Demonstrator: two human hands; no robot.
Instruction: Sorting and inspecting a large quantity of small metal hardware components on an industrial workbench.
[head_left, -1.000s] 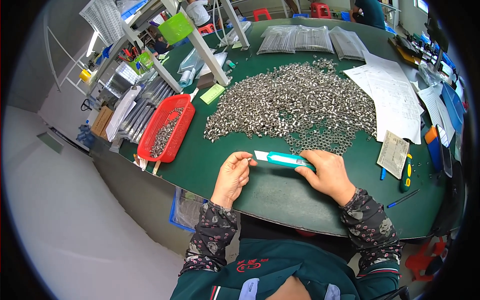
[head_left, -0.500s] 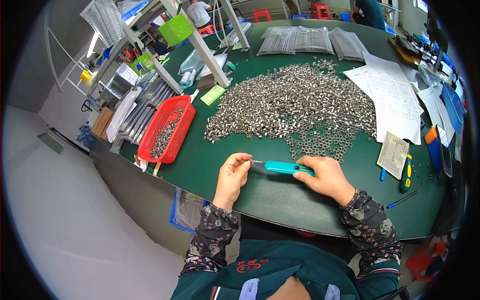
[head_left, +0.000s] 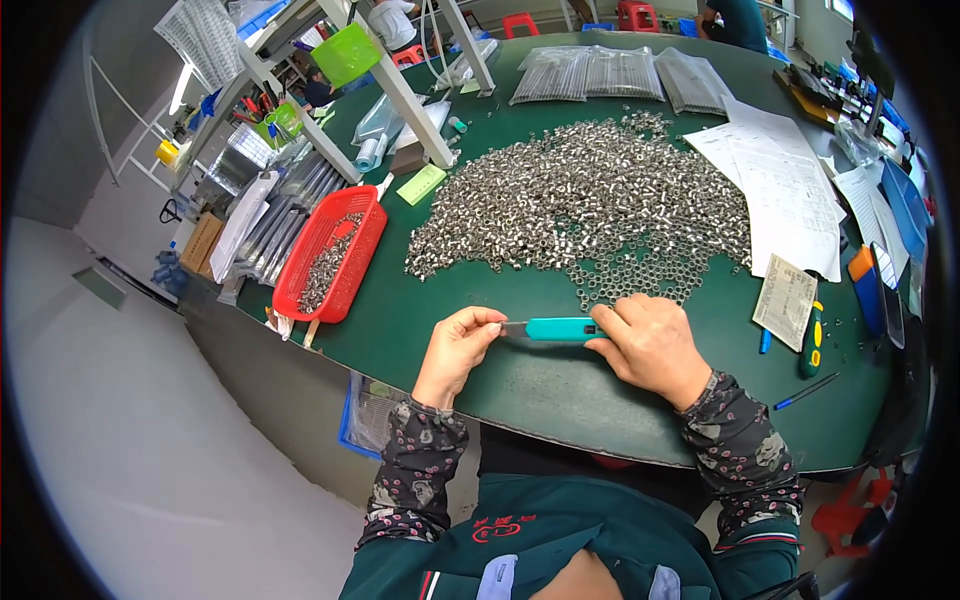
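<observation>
My right hand (head_left: 655,348) is wrapped round the teal handle of a utility knife (head_left: 558,329), its blade pointing left. At the blade's tip, the thumb and fingers of my left hand (head_left: 452,352) are pinched together on what looks like a small metal ring, mostly hidden by the fingertips. Both hands are above the near part of the green table (head_left: 560,385). Just beyond them lies a wide heap of small shiny metal rings (head_left: 590,195), thinning into a single layer of rings near my right hand.
To the left stands a red plastic basket (head_left: 372,240) with more metal pieces inside. Papers (head_left: 780,190), a card (head_left: 787,303), a green-yellow handled tool (head_left: 813,340) and a pen (head_left: 806,392) lie on the right. Bagged metal rods (head_left: 620,75) rest at the back.
My right hand has turned slightly and its fingers have closed further over the knife handle. The blade still meets my left fingertips, which have hardly moved.
</observation>
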